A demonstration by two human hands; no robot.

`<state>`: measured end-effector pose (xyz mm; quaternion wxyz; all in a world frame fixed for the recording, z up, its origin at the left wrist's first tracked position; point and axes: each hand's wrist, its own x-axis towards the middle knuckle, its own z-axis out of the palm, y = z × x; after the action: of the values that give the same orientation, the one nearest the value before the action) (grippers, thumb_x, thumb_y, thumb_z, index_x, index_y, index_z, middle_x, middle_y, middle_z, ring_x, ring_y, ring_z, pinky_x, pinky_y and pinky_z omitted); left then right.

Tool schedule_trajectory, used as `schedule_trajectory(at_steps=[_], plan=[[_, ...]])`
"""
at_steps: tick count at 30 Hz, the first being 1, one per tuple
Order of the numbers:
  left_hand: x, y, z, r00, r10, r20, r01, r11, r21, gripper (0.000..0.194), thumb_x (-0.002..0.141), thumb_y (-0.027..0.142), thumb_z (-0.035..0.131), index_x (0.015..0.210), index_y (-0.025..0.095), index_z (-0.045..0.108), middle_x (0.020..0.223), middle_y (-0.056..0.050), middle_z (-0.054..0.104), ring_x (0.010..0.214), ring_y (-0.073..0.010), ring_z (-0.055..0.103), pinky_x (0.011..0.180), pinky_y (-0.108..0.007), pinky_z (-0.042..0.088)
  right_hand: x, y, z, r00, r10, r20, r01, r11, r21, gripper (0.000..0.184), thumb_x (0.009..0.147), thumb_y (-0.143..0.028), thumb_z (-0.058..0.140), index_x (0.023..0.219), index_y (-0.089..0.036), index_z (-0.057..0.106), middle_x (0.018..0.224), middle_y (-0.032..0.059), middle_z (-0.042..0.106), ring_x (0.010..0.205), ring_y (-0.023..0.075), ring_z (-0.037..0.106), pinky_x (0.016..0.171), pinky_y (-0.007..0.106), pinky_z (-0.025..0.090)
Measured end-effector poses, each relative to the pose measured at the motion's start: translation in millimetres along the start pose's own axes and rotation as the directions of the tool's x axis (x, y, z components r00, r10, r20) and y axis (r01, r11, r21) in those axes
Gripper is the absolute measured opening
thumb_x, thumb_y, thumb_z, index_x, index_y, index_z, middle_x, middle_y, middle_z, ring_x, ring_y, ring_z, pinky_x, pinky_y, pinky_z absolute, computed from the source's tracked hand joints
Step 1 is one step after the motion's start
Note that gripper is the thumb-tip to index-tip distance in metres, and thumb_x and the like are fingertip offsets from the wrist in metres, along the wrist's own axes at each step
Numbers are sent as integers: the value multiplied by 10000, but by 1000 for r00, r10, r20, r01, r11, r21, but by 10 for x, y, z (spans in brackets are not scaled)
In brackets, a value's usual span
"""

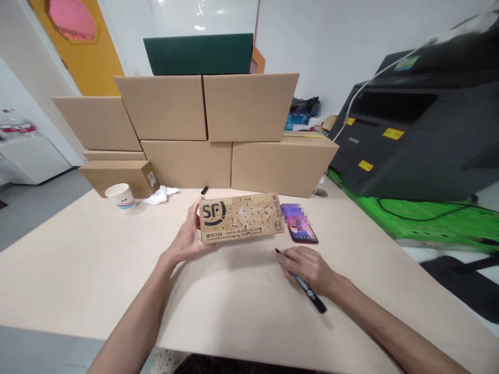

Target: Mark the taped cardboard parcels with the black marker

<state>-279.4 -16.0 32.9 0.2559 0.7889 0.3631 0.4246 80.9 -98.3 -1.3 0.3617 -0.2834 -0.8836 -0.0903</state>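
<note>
My left hand [191,234] grips the left end of a small brown cardboard box [241,218], which is tilted so one long face points at me. That face carries a black SF logo, printed text and many scattered dark marks. In my right hand [306,267] is a black marker [310,293], its dark tip uncovered and pointing up and left, just below the box's right end. The tip and the box are apart. A black marker cap [205,190] lies on the table behind the box. Fingers of my left hand behind the box are hidden.
Large cardboard boxes [187,163] are stacked along the table's back, topped by a dark green box [200,54]. A paper cup [120,196] and crumpled tissue [161,195] stand at the left. Right of the small box lies a phone [304,232]. A dark printer [413,119] is at far right.
</note>
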Motion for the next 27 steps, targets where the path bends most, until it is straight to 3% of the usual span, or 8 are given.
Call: schedule_trajectory(at_steps=[3,7,9,12,15,18,20,27], plan=[[-5,-35,3,1000,3,2,-3,1000,-2,1242,656,360,890,1650,304,149,1616,-205,369,1317,-401,587,1037,-586,566,-128,-31,48,979,45,197,-25,994,-104,376,976,-8,435,1133,-212,709,844,61,708,710,189,657,618,304,509],[-12,-58,6,1000,-4,3,4,1000,22,1246,660,398,891,1652,291,146,1629,-217,363,1309,-406,592,1040,-595,558,-180,-83,73,925,160,344,-106,980,-169,507,884,86,421,1200,-200,695,928,71,702,791,201,671,697,306,529],[-11,-70,9,1000,-1,12,1,999,52,1257,663,428,888,1655,285,129,1652,-234,324,1293,-410,598,1023,-605,559,-196,-72,64,905,241,350,-186,965,-183,513,886,65,426,1237,-204,686,988,83,714,840,208,686,734,312,545],[-7,-95,21,1000,18,16,-20,995,95,1253,689,441,876,1657,293,96,1701,-250,225,1269,-402,614,991,-601,570,-213,29,15,862,443,248,-389,890,-239,401,966,-61,432,1235,-204,691,1075,116,735,958,245,698,811,354,560],[-3,-120,38,999,30,17,-32,993,116,1251,698,411,884,1656,297,88,1693,-240,250,1260,-382,625,976,-561,586,-181,214,-56,696,714,75,-652,672,-351,358,1008,-275,492,1300,-168,670,1192,179,728,1090,323,676,928,445,535],[3,-128,54,999,50,6,-50,991,121,1242,689,386,891,1652,286,112,1659,-228,317,1255,-373,630,969,-534,596,-86,412,-101,448,894,17,-801,410,-437,654,975,-524,544,1478,-105,542,1281,248,685,1192,409,624,986,518,473],[7,-125,62,998,69,-6,-68,990,124,1235,684,379,891,1650,276,128,1641,-228,343,1241,-372,637,958,-535,603,-8,521,-99,319,945,70,-826,314,-469,835,941,-644,547,1557,-90,444,1339,275,648,1262,444,585,1004,531,444],[6,-147,90,996,92,-13,-88,976,198,1228,705,421,881,1645,270,106,1659,-256,322,1163,-336,681,902,-500,631,176,811,-8,73,987,144,-908,126,-399,1122,750,-657,772,1609,-105,307,1438,299,590,1354,466,551,1066,518,421]])
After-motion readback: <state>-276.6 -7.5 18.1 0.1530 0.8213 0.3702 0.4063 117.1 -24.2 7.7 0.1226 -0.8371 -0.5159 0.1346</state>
